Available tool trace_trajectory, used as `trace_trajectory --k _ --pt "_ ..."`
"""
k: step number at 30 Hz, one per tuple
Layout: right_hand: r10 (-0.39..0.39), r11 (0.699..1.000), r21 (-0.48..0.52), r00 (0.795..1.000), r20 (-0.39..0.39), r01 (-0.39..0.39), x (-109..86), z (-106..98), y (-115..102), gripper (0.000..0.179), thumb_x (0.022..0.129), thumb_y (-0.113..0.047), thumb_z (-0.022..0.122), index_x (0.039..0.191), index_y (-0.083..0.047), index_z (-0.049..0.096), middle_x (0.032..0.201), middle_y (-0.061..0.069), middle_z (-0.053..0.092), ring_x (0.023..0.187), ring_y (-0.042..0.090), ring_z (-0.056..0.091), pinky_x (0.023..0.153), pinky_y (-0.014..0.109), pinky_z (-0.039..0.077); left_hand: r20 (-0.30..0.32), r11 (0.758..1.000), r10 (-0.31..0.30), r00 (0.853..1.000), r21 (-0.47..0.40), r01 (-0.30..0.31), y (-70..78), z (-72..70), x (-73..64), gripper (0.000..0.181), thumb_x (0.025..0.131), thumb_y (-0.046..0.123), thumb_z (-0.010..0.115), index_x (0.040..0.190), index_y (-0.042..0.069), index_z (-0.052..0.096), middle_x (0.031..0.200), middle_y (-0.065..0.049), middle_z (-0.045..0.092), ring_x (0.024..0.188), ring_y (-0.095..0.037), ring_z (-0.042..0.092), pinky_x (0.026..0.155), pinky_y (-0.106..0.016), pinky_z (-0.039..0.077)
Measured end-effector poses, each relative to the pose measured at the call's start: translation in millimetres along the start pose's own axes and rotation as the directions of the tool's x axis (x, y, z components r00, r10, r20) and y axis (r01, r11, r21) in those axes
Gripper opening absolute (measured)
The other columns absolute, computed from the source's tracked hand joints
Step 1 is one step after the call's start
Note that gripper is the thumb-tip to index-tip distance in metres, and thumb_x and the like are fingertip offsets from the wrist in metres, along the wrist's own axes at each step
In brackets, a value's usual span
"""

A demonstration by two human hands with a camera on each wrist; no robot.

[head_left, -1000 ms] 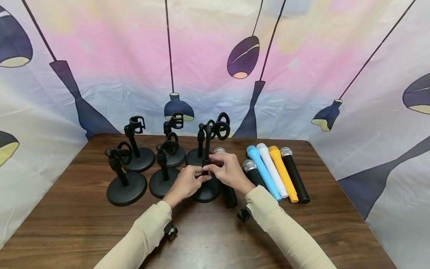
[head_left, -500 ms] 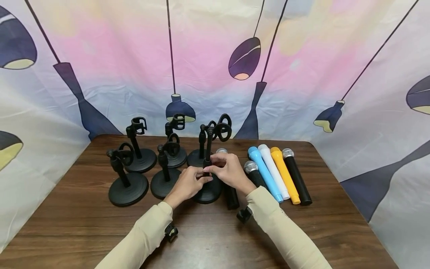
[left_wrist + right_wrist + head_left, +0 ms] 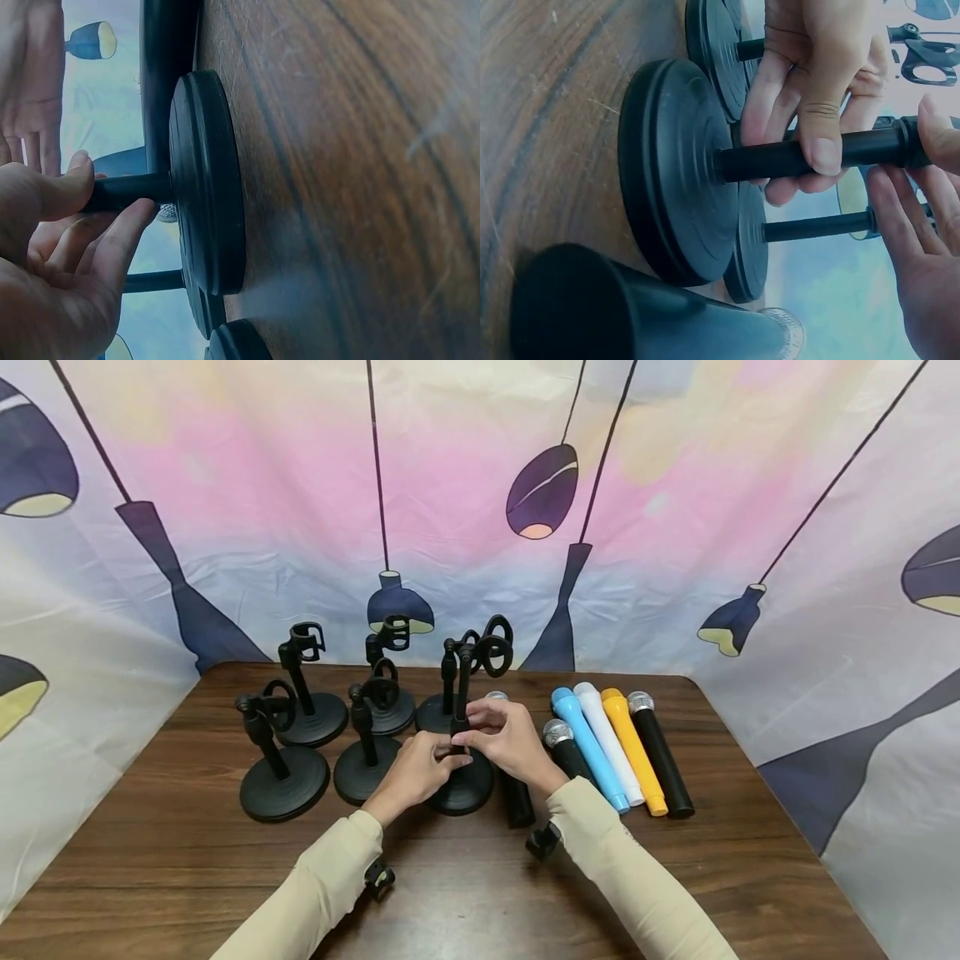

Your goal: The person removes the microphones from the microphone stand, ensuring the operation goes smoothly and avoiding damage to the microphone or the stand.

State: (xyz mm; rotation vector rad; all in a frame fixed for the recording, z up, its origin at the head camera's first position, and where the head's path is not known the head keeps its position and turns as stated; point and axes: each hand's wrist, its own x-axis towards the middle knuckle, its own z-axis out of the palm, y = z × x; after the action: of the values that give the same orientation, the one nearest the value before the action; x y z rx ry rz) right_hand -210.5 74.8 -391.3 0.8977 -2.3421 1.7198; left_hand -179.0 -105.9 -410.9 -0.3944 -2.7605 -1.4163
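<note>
My left hand (image 3: 418, 772) pinches the lower pole of a black desktop microphone stand (image 3: 461, 793) between thumb and fingers. Higher up the same pole, at the collar, my right hand (image 3: 516, 745) has its thumb and fingertips around it. The stand is upright, its round base (image 3: 206, 187) flat on the table. A ring-shaped clip (image 3: 497, 652) tops the pole, angled to the right. In the right wrist view the left thumb lies along the pole (image 3: 757, 161), and the right fingers (image 3: 900, 217) are at the collar. A black microphone (image 3: 516, 800) lies just right of the base.
Several other black microphone stands (image 3: 285, 783) stand left of and behind the held one on the wooden table (image 3: 457, 902). To the right lie a short-looking black microphone (image 3: 570, 756), then blue (image 3: 592, 750), white (image 3: 611, 747), yellow (image 3: 636, 752) and black (image 3: 662, 756) ones. A patterned cloth (image 3: 465, 485) hangs behind.
</note>
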Motion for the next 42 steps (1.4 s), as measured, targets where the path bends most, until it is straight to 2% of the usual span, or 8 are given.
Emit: trace_trajectory --k 2,4,9,15,22,30,36,42 --pt "0.022 0.999 0.025 1.0 -0.014 -0.022 -0.5 -0.1 -0.2 0.035 0.085 -0.005 0.083 0.116 0.001 0.07 0.11 0.014 0.069 0.096 0.022 0.071 0.083 0.032 0.058 -0.003 1.0 0.0 1.0 0.0 0.0 -0.9 -0.2 0.6 0.02 0.094 0.017 0.075 0.114 0.013 0.078 0.111 -0.001 0.075 0.103 -0.014 0.069 0.083 -0.037 0.054" --pt "0.042 0.997 0.064 0.999 -0.01 -0.042 -1.1 0.0 -0.4 0.035 0.085 -0.005 0.083 0.117 0.001 0.069 0.112 0.014 0.068 0.097 0.024 0.07 0.085 0.033 0.058 -0.001 1.0 0.0 1.0 -0.001 0.0 -1.1 -0.8 1.0 0.019 0.094 0.018 0.075 0.113 0.013 0.079 0.11 -0.001 0.075 0.099 -0.012 0.069 0.082 -0.035 0.053" --pt "0.045 0.997 0.062 0.999 -0.007 -0.045 -1.7 0.4 0.5 0.035 0.085 -0.005 0.082 0.118 0.001 0.07 0.11 0.013 0.07 0.096 0.022 0.071 0.083 0.032 0.058 0.006 1.0 0.002 1.0 0.004 -0.002 -1.8 -1.8 0.8 0.017 0.095 0.018 0.075 0.109 0.01 0.08 0.103 -0.001 0.076 0.08 -0.01 0.064 0.072 -0.031 0.047" --pt "0.021 0.998 0.058 1.0 0.016 -0.022 -2.9 -1.1 -1.1 0.034 0.088 -0.004 0.079 0.12 0.002 0.071 0.108 0.015 0.073 0.093 0.025 0.073 0.081 0.033 0.058 0.013 1.0 -0.007 1.0 -0.001 0.007 -2.1 -0.8 0.5 0.018 0.095 0.019 0.075 0.11 0.01 0.079 0.101 0.001 0.077 0.09 -0.008 0.068 0.078 -0.034 0.051" --pt "0.062 0.997 0.038 0.998 0.011 -0.062 -4.8 -1.7 -0.2 0.038 0.087 -0.007 0.081 0.122 0.001 0.07 0.113 0.014 0.069 0.098 0.023 0.071 0.084 0.031 0.057 0.009 1.0 -0.003 1.0 0.006 0.003 -2.3 0.3 0.7 0.018 0.095 0.019 0.075 0.109 0.009 0.079 0.099 0.0 0.077 0.079 -0.009 0.065 0.073 -0.032 0.049" --pt "0.03 0.999 0.037 0.999 0.023 -0.031 -3.5 -1.4 0.8 0.033 0.09 -0.006 0.078 0.121 0.001 0.071 0.11 0.014 0.073 0.089 0.021 0.074 0.08 0.032 0.059 0.002 1.0 0.008 1.0 -0.001 -0.008 -2.8 0.3 1.7 0.018 0.094 0.017 0.075 0.109 0.009 0.079 0.097 0.001 0.077 0.09 -0.009 0.068 0.078 -0.036 0.052" --pt "0.04 0.998 0.051 0.998 0.044 -0.042 -4.0 -1.8 -2.4 0.036 0.09 -0.007 0.078 0.124 0.001 0.07 0.112 0.014 0.072 0.098 0.023 0.072 0.086 0.032 0.057 0.007 1.0 -0.013 1.0 0.002 0.013 -1.9 -0.1 1.5 0.018 0.094 0.019 0.075 0.109 0.011 0.079 0.099 0.001 0.077 0.086 -0.009 0.067 0.077 -0.034 0.051" --pt "0.082 0.997 0.014 0.996 0.028 -0.082 -3.6 -1.6 -2.3 0.038 0.089 -0.008 0.079 0.123 0.005 0.07 0.123 0.02 0.069 0.111 0.028 0.069 0.09 0.031 0.055 0.008 1.0 -0.015 1.0 0.022 0.015 -2.0 -0.5 1.2 0.017 0.095 0.02 0.075 0.108 0.011 0.08 0.098 0.001 0.077 0.08 -0.008 0.063 0.074 -0.032 0.048"
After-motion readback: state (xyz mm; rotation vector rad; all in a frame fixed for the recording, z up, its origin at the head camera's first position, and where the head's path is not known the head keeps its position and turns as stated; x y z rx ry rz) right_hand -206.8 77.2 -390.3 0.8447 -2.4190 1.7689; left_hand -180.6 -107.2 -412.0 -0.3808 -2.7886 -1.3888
